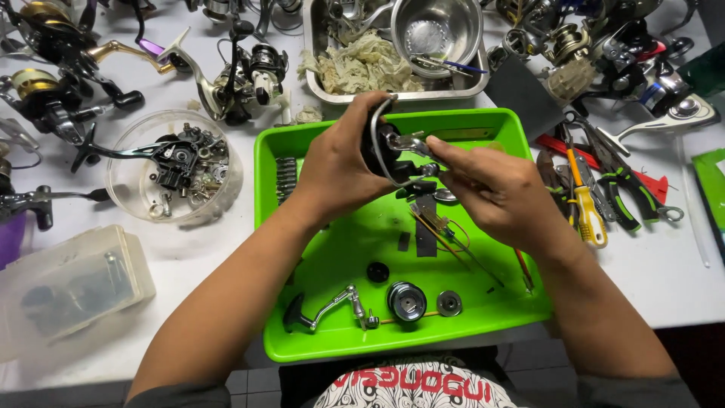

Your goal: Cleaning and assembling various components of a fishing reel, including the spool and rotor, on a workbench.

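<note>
Two hands meet over the green tray [498, 121] on the white counter [226, 249]. Our left hand [336, 166] wraps around a dark fishing reel body [381, 147], fingers clamped on it, with its thin wire bail [375, 125] arching over the knuckles. Our right hand [498, 193] comes in from the other side, thumb and forefinger pinched together on a small silvery part [411, 142] at the reel's side. We hold the reel above the upper middle of the tray, clear of its floor.

Loose parts lie on the tray below. A crank handle [328, 308] with a dark knob rests near the front edge, just beside a round dark spool [407, 301] and a smaller metal disc [449, 303]. A small black cap [377, 271] sits a little further up. A row of screwdriver bits [286, 178] lines the tray's left wall.

Left of the tray, we see a clear round bowl [128, 151] with screws and a dark reel frame in it. A steel pan [317, 75] behind the tray holds crumpled rags and a shiny steel bowl [434, 30]. Pliers [630, 189] and a yellow-handled tool [585, 204] lie to the right of the tray, and more reels are scattered along the far side of the counter.
</note>
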